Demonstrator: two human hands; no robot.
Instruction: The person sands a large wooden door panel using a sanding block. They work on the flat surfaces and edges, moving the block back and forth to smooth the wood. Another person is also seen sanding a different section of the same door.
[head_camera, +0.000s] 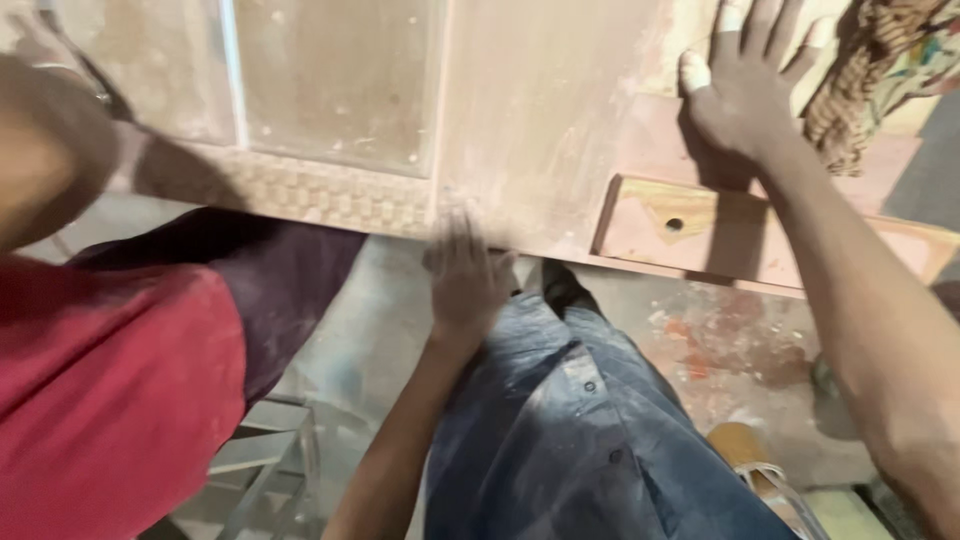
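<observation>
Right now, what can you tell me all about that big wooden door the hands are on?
The wooden door lies flat, pale and dusty, filling the top of the view. It has recessed panels, a carved woven-pattern strip along its near rail, and a cut-out pocket with a small round hole near its right edge. The left hand, blurred, rests at its near edge; the right hand presses flat on top, fingers spread. A patterned cloth lies beside that hand.

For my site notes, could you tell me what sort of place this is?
Probably a woodworking shop: a dusty wooden door panel lies flat, both hands rest on it, and the floor is dusty and stained.
</observation>
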